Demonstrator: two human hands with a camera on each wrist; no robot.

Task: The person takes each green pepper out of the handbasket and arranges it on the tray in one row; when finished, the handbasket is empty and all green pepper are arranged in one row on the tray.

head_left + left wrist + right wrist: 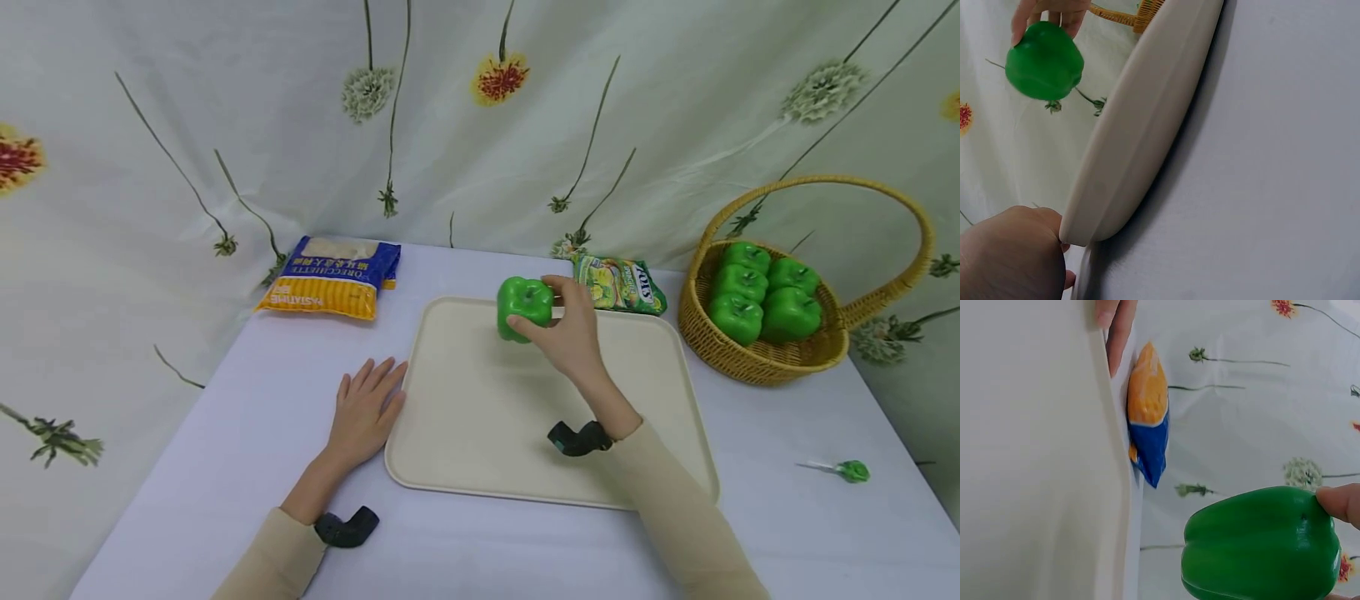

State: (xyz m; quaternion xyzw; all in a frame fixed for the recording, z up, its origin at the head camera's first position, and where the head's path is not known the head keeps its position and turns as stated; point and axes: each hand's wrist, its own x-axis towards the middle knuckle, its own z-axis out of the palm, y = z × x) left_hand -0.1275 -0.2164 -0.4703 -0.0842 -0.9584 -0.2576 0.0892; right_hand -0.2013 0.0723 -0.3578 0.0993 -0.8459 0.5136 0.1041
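- The right hand point(572, 329) pinches a green bell pepper point(523, 307) between thumb and fingers, above the far middle of the beige tray point(465, 417); the glossy skin could slip if that pinch loosens, and the dropped pepper might roll.
- The left hand point(366, 412) lies relaxed, fingers straight, at the tray's left rim; a hard push there could shift the tray.
- Clearance under the pepper is hard to judge; swung far and right, it could knock the green fruit-printed packet point(617, 284).

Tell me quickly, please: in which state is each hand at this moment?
Left hand: open, holding nothing, beside the tray.
Right hand: closed, fingers holding a green bell pepper above the tray.
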